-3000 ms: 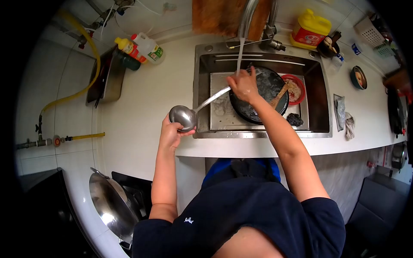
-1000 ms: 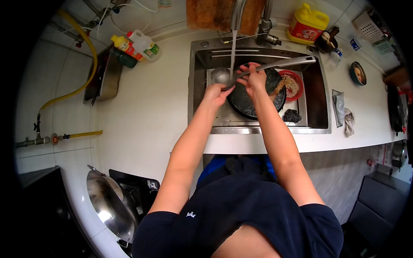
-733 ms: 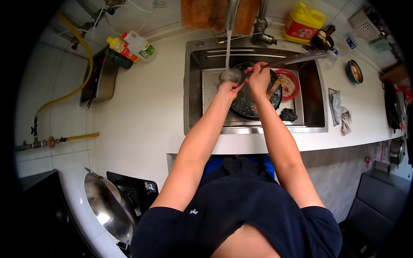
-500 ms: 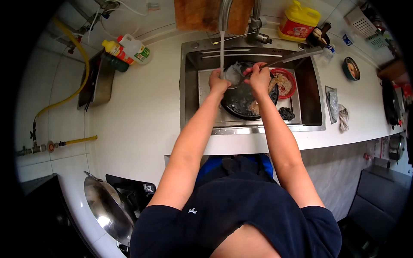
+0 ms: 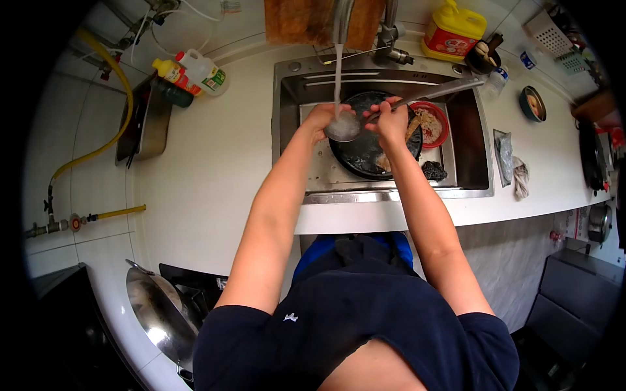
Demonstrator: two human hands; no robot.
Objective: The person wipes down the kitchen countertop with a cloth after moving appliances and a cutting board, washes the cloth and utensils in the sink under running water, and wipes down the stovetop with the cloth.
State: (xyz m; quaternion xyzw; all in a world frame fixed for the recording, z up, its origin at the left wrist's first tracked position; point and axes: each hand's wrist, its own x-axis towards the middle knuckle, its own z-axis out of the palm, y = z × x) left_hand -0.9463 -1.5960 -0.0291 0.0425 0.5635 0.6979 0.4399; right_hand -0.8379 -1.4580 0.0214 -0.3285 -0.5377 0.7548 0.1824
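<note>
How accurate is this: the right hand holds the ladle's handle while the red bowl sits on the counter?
The location is wrong: in the head view, the red bowl sits inside the sink. The right hand does hold the ladle's handle.

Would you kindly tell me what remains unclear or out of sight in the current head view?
- Head view: the inside of the ladle's bowl, blurred by the running water.
- Head view: part of the black pan, hidden by the right hand and its forearm.
- Head view: the top of the wooden board, cut off by the picture's edge.
- Head view: the yellow jug's fine print, too small to read.
</note>
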